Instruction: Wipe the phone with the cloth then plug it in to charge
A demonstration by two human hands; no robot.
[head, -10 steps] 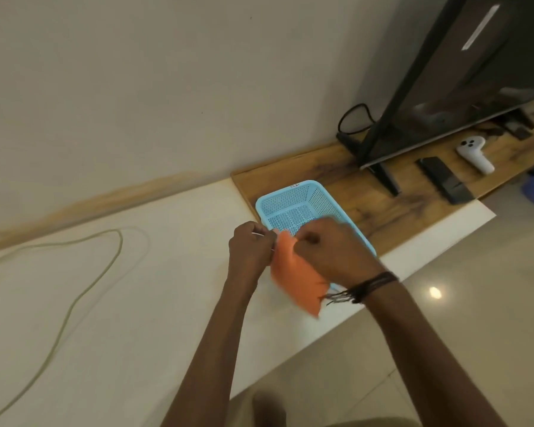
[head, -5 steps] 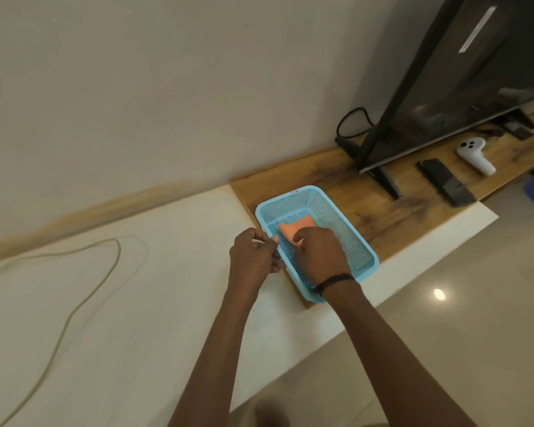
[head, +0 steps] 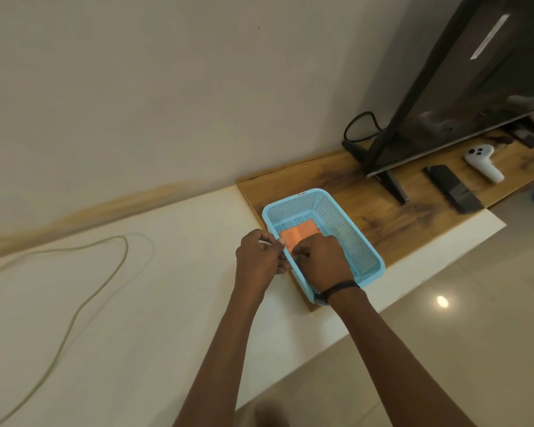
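Right hand (head: 322, 260) down inside the blue basket (head: 352, 238), fingers bent on the orange cloth (head: 298, 234) lying flat on the basket floor; firm grip or only a touch, cannot tell. Left hand (head: 258, 257) just beside the basket rim, curled around something thin and pale, maybe the phone, too hidden to name. Basket on the wooden board (head: 383, 211). Long cable (head: 84, 291) well apart on the white counter (head: 167, 303).
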